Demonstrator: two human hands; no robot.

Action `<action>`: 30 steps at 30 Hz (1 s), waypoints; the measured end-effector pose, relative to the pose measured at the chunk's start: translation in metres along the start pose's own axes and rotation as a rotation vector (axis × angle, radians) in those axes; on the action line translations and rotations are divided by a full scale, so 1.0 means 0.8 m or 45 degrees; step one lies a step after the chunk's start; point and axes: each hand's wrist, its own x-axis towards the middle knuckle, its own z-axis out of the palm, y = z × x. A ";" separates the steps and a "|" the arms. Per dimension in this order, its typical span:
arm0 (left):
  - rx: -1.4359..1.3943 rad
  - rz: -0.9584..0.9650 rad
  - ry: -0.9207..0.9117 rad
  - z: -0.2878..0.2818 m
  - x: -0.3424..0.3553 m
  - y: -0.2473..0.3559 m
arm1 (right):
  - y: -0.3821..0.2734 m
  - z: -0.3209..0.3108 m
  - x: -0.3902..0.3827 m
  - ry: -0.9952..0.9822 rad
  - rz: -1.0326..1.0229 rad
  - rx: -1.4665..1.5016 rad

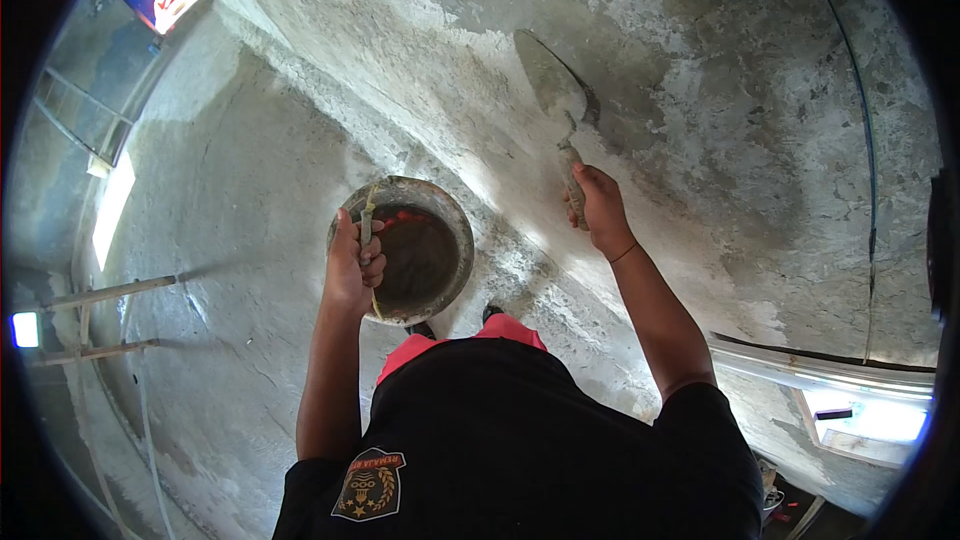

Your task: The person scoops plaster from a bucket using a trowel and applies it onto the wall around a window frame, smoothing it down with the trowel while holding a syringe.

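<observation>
My left hand (pixel 358 262) is closed on the handle (pixel 365 235) of a round grey bucket (pixel 450 240), which has dark, wet-looking material (pixel 420 265) inside. The handle looks like a yellowish cord with a tube grip. My right hand (pixel 600 202) grips the handle of a mortar-coated trowel (pixel 550 80), its pointed blade raised up and to the right of the bucket, against the rough grey wall (pixel 700 90).
A cable (pixel 862 120) hangs down the wall at right. Poles (pixel 110 295) and metal bars (pixel 90 100) stand at the left. Bright openings (pixel 115 210) show at left and lower right. My feet (pixel 492 312) are on the concrete floor (pixel 230 240) beside the bucket.
</observation>
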 end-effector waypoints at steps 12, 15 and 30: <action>0.035 -0.025 0.028 -0.008 -0.005 -0.007 | -0.017 0.007 -0.021 -0.049 0.023 -0.092; 0.019 -0.051 0.041 -0.006 -0.006 -0.010 | -0.025 0.004 -0.016 0.001 -0.004 -0.103; -0.010 -0.043 0.040 -0.007 -0.007 -0.010 | -0.025 0.017 -0.016 -0.023 0.162 -0.102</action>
